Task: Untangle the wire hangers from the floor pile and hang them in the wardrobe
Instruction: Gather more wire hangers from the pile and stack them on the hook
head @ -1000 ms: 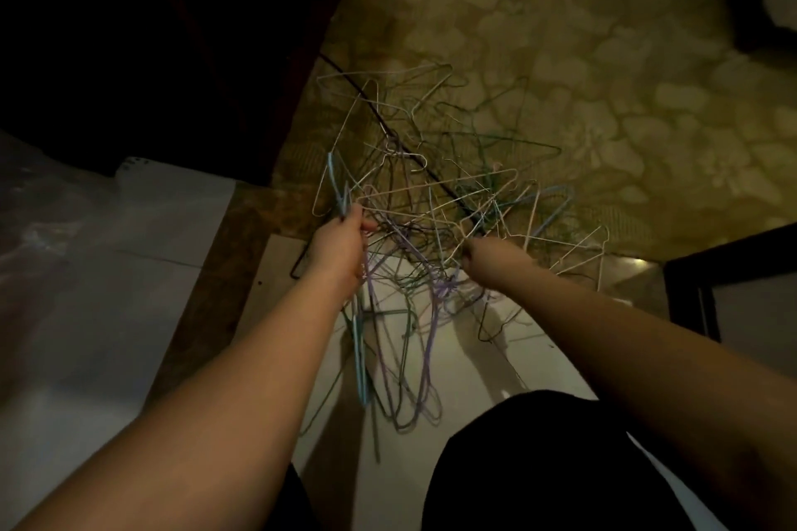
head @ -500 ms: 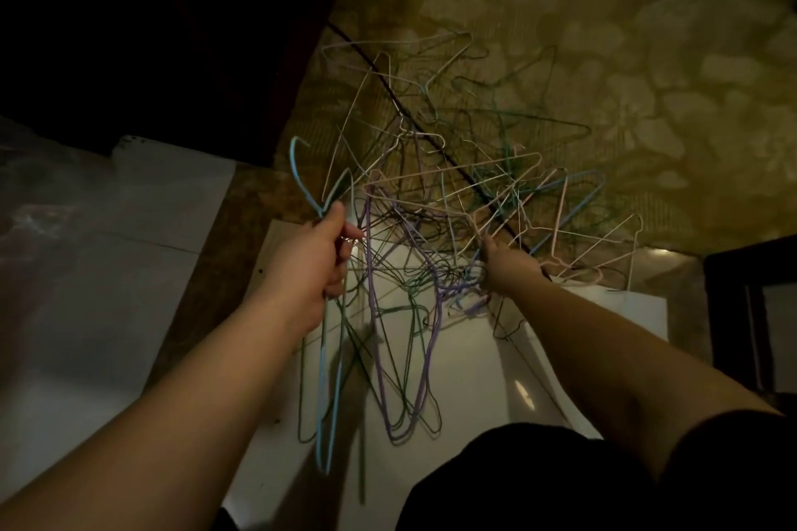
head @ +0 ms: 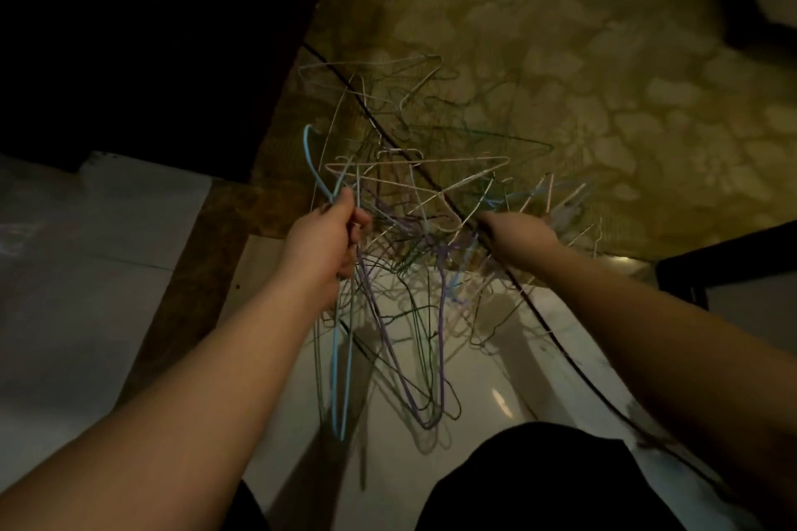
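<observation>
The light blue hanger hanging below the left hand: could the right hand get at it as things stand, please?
Probably not directly: the right hand is buried in the tangle of wire hangers, which lies between it and the light blue hanger gripped by the left hand.

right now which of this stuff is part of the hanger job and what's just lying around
Part of the job: tangle of wire hangers; blue hanger gripped by left hand; right hand reaching into the tangle.

Just lying about: black cable; patterned rug; white floor.
</observation>
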